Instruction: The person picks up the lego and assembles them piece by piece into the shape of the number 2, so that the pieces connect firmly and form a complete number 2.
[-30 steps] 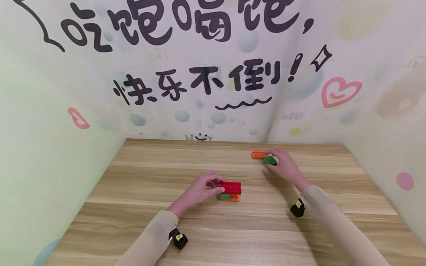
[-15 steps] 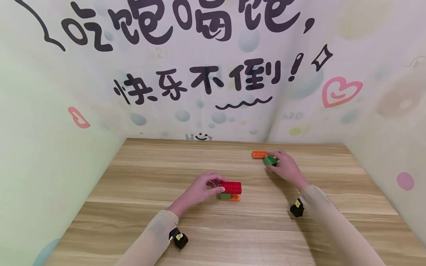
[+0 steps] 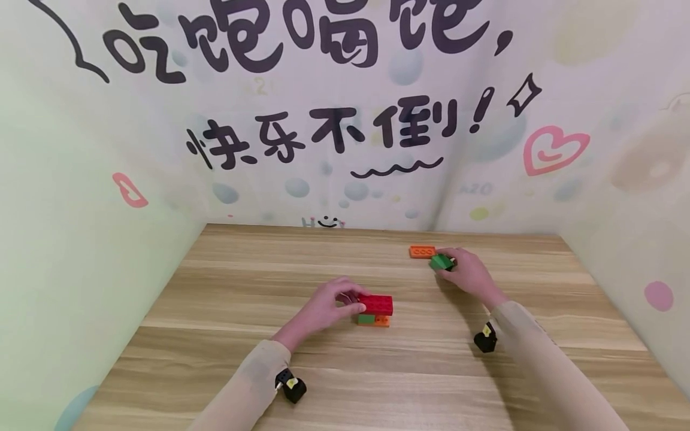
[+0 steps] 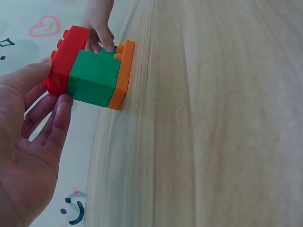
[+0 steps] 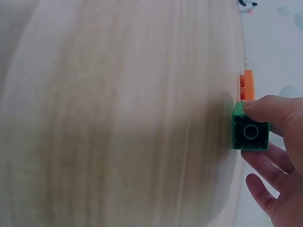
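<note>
My left hand point(image 3: 322, 306) pinches the end of a red brick point(image 3: 376, 304) between thumb and fingers. The red brick tops a small stack, with a green brick point(image 4: 94, 78) beneath its held end and a flat orange brick point(image 4: 124, 75) at the bottom, on the table. Farther back on the right, my right hand point(image 3: 471, 274) pinches a green sloped brick point(image 3: 441, 262). That brick's hollow underside point(image 5: 251, 132) faces the right wrist camera. Just beside it lies a second flat orange brick point(image 3: 422, 251), hollow side showing in the head view.
A wood-grain table point(image 3: 302, 254) spreads under both hands. Behind it hangs a pale printed backdrop point(image 3: 269, 197) with black lettering, and similar pale walls stand at both sides. Black wrist cameras point(image 3: 291, 386) sit at each sleeve.
My right hand has shifted slightly to the right with the green sloped brick, its fingers now farther off the orange brick, and the green brick has turned a little. My left hand holds still.
</note>
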{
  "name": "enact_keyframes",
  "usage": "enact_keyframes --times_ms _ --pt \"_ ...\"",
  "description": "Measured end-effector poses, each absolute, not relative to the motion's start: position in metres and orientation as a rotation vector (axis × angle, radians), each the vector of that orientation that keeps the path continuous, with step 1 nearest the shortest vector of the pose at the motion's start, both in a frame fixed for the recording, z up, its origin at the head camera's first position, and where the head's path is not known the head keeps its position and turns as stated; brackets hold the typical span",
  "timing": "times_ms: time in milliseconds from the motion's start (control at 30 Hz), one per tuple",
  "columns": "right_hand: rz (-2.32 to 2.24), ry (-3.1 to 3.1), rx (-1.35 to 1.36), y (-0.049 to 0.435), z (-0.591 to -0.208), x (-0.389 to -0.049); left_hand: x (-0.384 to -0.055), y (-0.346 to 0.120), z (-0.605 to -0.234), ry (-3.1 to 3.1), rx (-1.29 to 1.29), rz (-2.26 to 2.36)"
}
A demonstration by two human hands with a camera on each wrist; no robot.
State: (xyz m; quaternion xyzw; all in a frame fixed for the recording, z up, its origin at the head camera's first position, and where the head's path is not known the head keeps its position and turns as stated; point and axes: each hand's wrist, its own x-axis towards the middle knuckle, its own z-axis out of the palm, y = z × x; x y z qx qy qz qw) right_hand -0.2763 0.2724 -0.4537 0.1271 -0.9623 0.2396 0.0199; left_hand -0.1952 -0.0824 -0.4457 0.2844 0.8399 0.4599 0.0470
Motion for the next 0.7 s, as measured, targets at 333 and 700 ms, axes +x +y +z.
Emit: enact_keyframes --times_ms 333,700 --pt "0.761 -3.048 0.346 0.27 -0.447 -0.278 -0.196 -0.083 -0.446 2.562 0.879 1.394" --pt "0.824 -2.947 0.421 0.265 -0.437 -0.273 -0.197 -0.08 -0.446 2.573 0.886 1.389"
